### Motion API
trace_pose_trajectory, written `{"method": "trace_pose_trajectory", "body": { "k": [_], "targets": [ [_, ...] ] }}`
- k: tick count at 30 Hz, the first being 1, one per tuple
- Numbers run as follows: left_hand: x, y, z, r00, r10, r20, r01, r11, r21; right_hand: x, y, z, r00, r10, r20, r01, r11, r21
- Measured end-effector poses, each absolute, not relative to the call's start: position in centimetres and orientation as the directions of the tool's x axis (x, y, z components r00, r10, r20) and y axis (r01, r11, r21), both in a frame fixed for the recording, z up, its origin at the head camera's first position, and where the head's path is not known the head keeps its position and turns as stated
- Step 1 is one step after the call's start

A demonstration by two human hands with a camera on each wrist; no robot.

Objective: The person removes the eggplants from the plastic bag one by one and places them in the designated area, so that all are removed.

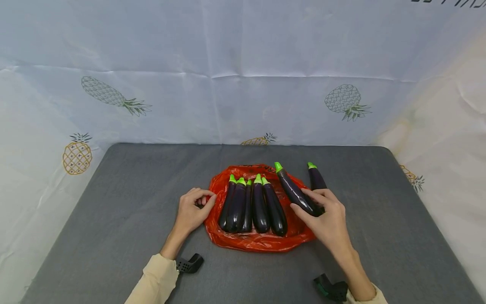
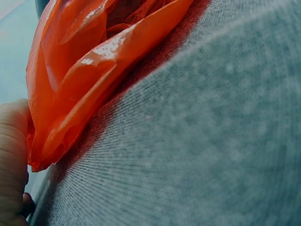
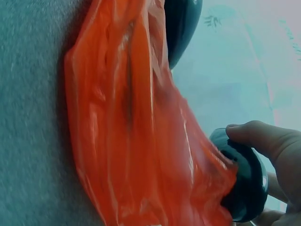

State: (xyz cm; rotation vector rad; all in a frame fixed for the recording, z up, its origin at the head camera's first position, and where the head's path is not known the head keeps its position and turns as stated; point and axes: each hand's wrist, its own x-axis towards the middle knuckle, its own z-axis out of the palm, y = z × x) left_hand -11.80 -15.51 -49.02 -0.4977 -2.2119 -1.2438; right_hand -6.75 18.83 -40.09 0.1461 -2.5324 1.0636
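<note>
My left hand [image 1: 193, 210] pinches the left edge of a red plastic bag [image 1: 258, 244] between thumb and forefinger. The bag lies with its mouth spread wide, its rim rolled outward. Inside, several dark purple eggplants [image 1: 236, 209] with bright green tops rest side by side, tops pointing away from me. In my right hand [image 1: 329, 217] is another eggplant [image 1: 293, 188], gripped near its thick end and slanting over the bag's right side. In the right wrist view, the bag's rim overlaps the held eggplant [image 3: 249, 183]. One more eggplant [image 1: 316, 177] lies beyond my right hand, partly hidden by it.
A grey cloth-covered table [image 1: 129, 202] lies beneath everything. Its far edge meets a pale hanging sheet [image 1: 228, 42] printed with pineapples, which also falls along both sides. Black wrist mounts [image 1: 191, 264] stick out inward from both forearms.
</note>
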Motion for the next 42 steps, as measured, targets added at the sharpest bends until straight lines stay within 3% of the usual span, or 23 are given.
{"method": "trace_pose_trajectory", "body": {
  "k": [24,42],
  "targets": [
    [-11.9,-15.4,-49.2,-0.769,0.041,0.638,0.573,0.485,0.660,-8.3,24.8,-40.2,-0.890,0.235,0.390,-0.072,0.774,-0.629],
    [-11.8,-15.5,-49.2,-0.785,0.051,0.618,0.560,0.487,0.670,-9.8,27.5,-41.8,-0.911,0.313,0.270,0.089,0.786,-0.611]
  ]
}}
